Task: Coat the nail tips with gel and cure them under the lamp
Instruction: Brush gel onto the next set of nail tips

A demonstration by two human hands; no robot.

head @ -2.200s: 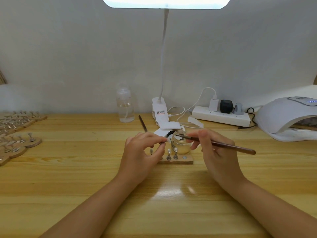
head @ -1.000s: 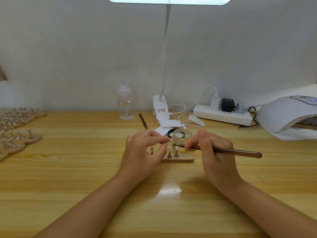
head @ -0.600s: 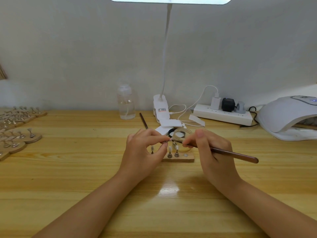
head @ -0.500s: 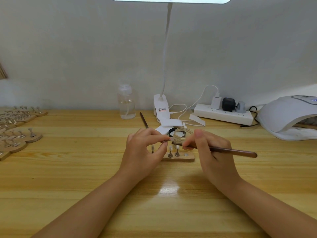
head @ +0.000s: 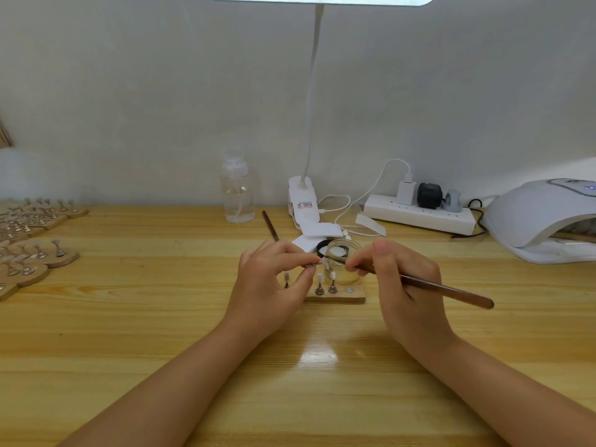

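Nothing here reads clearly: the small label (head: 304, 205) with red and dark print on the white desk lamp base (head: 303, 201), far centre, is too blurred.

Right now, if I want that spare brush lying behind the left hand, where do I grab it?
Take the spare brush by its far, exposed shaft, coming from above. It lies flat on the table, angled away, and its near end is hidden behind the left hand, so only the far part is free, with the clear bottle close by.
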